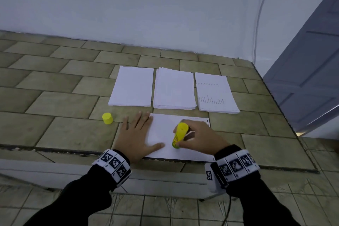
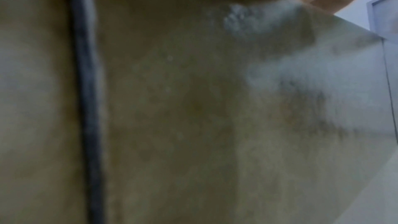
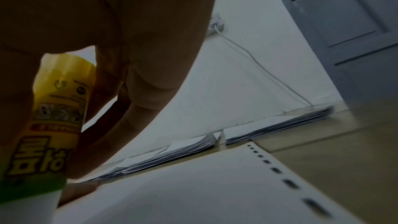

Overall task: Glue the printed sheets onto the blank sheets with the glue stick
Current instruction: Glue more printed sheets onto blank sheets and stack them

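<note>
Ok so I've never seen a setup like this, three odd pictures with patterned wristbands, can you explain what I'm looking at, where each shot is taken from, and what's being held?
There is no machine here: a person works with bare hands, wearing a camera on the head and one on each wrist. The patterned wristbands are part of that kit.

The wide picture is the head camera, looking down at a tiled surface. Three paper stacks lie in a row; the right one shows print. A single sheet lies nearest.

The left hand lies flat on that sheet. The right hand grips a yellow glue stick, tip down on the paper. Its yellow cap stands to the left.

The blurry brown picture is the left wrist camera, close to the tiles. The dark one is the right wrist camera, showing the glue stick's label.
</note>
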The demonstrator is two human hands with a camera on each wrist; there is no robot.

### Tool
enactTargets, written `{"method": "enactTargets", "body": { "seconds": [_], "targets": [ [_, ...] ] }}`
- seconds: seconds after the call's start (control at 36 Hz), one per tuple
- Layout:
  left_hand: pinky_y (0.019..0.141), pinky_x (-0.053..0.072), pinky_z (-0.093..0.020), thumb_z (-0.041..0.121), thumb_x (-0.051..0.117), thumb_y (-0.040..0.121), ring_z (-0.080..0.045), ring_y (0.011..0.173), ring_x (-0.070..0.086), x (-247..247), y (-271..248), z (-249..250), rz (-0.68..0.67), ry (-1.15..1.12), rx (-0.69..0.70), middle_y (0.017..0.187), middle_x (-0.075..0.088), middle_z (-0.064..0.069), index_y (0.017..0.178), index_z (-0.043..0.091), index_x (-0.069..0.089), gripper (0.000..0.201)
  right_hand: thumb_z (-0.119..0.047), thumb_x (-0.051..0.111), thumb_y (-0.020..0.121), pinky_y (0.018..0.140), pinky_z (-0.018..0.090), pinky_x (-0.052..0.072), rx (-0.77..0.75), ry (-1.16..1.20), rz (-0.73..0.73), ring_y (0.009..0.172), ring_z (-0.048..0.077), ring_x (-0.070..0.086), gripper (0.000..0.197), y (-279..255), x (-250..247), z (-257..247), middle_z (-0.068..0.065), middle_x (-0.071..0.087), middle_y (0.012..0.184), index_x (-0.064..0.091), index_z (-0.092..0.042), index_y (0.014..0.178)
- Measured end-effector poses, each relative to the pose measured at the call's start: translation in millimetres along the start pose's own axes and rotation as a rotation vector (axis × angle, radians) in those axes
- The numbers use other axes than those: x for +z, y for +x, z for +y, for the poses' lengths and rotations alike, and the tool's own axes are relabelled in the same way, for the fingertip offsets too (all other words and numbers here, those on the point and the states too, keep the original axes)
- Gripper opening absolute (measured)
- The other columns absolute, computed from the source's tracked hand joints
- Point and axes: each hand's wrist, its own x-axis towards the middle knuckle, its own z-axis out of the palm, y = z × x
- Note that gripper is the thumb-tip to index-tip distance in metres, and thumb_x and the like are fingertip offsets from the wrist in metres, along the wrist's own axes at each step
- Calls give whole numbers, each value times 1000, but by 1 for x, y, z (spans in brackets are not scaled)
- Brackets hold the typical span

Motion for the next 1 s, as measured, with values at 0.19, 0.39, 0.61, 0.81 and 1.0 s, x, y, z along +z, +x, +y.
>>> {"method": "enactTargets", "body": {
  "seconds": [0.19, 0.39, 0.61, 0.81, 1.0],
  "targets": [
    [119, -2, -55, 97, -5, 62, -17, 151, 0, 4, 2, -2, 41, -29, 8, 164, 6, 4, 156, 19, 15, 124, -13, 80, 77, 76, 28, 57, -42, -18, 1, 85, 13, 66, 18, -14, 2, 4, -5, 69, 97, 70, -11, 92],
    [120, -6, -52, 97, -8, 58, -14, 151, -7, 3, 2, -1, 23, -18, 0, 164, -1, 7, 157, 22, 7, 125, -9, 79, 76, 79, 38, 57, 29, -82, 16, 85, 14, 67, 14, 20, -14, 6, 2, 70, 95, 66, -12, 79],
    [119, -2, -53, 97, -9, 58, -15, 151, -2, 4, 2, -1, 36, -23, -7, 164, 6, 7, 156, 21, 14, 127, -7, 76, 70, 79, 46, 52, 113, -161, 111, 82, 25, 66, 17, 56, -29, 12, 7, 70, 83, 61, -7, 78],
    [120, -3, -52, 98, -9, 58, -13, 151, -3, 4, 0, 0, 29, -24, -12, 164, 4, 7, 156, 21, 13, 126, -9, 80, 72, 76, 32, 54, 112, -112, 153, 82, 16, 66, 16, 39, -37, 14, 2, 71, 87, 65, -8, 78],
    [120, -1, -52, 97, -12, 58, -14, 151, -5, 3, 0, -1, 21, 1, -12, 164, 2, 7, 156, 21, 10, 126, -15, 87, 67, 83, 27, 57, 217, -28, 82, 85, 6, 69, 30, -20, -50, 17, -10, 73, 94, 72, -19, 93]
  ]
}}
